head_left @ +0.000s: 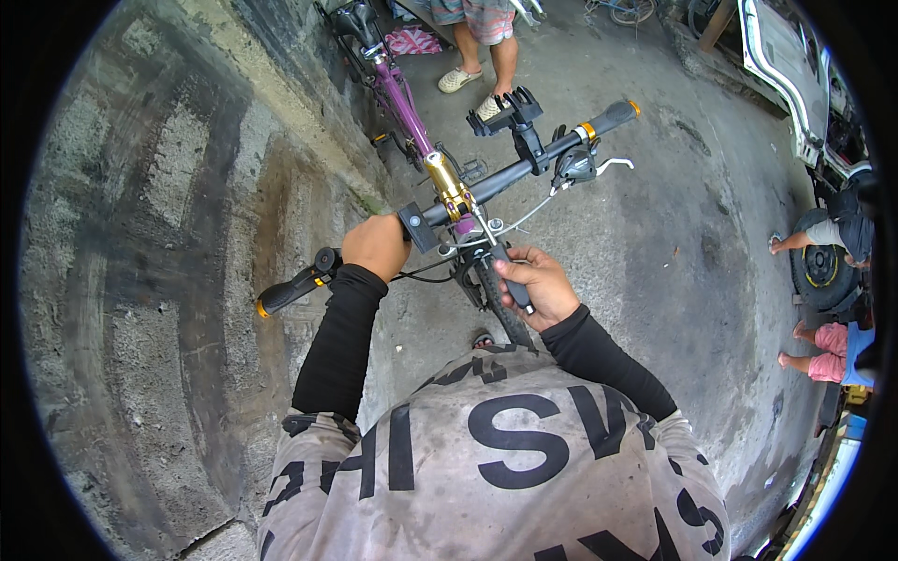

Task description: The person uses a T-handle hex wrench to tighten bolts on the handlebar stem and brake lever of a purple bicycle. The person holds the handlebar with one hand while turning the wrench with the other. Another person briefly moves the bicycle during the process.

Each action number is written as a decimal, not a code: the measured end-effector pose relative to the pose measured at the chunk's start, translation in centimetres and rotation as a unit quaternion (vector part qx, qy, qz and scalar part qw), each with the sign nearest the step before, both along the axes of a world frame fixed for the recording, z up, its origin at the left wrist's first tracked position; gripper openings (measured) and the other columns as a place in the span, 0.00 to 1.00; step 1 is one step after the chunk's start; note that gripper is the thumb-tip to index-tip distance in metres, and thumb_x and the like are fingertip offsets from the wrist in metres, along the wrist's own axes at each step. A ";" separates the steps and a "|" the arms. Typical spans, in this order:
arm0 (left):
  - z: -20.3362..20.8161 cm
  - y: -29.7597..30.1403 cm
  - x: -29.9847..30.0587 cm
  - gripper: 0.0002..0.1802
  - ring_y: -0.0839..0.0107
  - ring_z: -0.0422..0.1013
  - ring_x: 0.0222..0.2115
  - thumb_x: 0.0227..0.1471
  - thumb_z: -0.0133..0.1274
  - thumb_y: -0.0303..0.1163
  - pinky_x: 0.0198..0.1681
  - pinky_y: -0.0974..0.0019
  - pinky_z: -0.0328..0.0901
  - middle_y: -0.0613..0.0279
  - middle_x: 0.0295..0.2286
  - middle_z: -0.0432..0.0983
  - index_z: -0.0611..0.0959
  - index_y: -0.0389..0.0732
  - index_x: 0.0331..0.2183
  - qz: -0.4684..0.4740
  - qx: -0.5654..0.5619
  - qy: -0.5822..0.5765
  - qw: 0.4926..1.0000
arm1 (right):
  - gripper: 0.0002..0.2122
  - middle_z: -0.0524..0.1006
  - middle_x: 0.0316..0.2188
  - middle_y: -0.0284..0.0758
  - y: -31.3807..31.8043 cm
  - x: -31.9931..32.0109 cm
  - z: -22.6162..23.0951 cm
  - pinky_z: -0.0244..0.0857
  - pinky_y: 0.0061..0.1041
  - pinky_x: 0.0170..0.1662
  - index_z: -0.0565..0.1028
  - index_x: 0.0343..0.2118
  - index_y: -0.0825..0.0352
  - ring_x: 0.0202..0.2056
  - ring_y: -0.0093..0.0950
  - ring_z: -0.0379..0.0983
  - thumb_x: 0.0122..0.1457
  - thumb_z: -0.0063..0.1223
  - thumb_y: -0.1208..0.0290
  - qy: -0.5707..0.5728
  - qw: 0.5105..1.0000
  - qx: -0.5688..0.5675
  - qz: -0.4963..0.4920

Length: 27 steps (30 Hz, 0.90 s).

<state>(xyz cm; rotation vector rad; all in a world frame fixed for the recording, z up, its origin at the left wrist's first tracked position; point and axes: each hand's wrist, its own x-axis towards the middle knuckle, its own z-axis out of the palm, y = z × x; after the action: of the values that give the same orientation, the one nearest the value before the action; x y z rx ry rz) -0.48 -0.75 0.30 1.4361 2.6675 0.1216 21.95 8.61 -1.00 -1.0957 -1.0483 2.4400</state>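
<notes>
A purple bicycle stands in front of me, its dark handlebar running crosswise, low on the left and high on the right. My left hand is closed around the bar, left of the gold stem and beside a small black box. In my right hand is a folding hex key tool with a dark handle. Its thin metal shaft reaches up to the stem's front; the exact contact at the tip is too small to tell. Below the stem is the front tire.
A black phone holder and a brake lever stick out from the bar's right side. Cables loop in front. A rough concrete wall rises at left. Someone in sandals stands beyond the bicycle; others sit near a wheel at right.
</notes>
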 end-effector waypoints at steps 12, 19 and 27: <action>-0.2 0.0 0.0 0.09 0.49 0.73 0.26 0.38 0.57 0.32 0.31 0.52 0.69 0.46 0.24 0.76 0.82 0.37 0.24 0.005 0.007 -0.006 1.000 | 0.13 0.73 0.28 0.32 0.4 0.4 0.2 0.67 0.20 0.24 0.67 0.41 0.66 0.28 0.22 0.72 0.62 0.46 0.61 0.016 1.000 -0.015 0.007; -0.2 0.1 0.0 0.08 0.49 0.73 0.26 0.39 0.57 0.33 0.30 0.52 0.68 0.47 0.24 0.76 0.82 0.38 0.24 0.008 0.003 -0.006 1.000 | 0.12 0.73 0.26 0.34 0.7 0.4 -0.5 0.65 0.20 0.21 0.68 0.42 0.68 0.22 0.22 0.69 0.62 0.45 0.65 0.067 0.982 -0.172 -0.039; -0.3 0.1 -0.1 0.09 0.51 0.74 0.28 0.42 0.56 0.35 0.32 0.55 0.69 0.49 0.26 0.77 0.83 0.40 0.26 0.009 -0.019 -0.004 1.000 | 0.10 0.70 0.22 0.33 0.1 1.7 -0.6 0.58 0.16 0.16 0.68 0.41 0.67 0.17 0.21 0.67 0.61 0.44 0.67 0.126 0.985 -0.117 -0.008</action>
<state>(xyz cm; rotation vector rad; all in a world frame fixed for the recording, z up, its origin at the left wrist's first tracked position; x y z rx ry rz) -0.62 -0.61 0.04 1.3973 2.6627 0.0767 23.64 8.69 -1.57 -0.8218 -0.6886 2.6523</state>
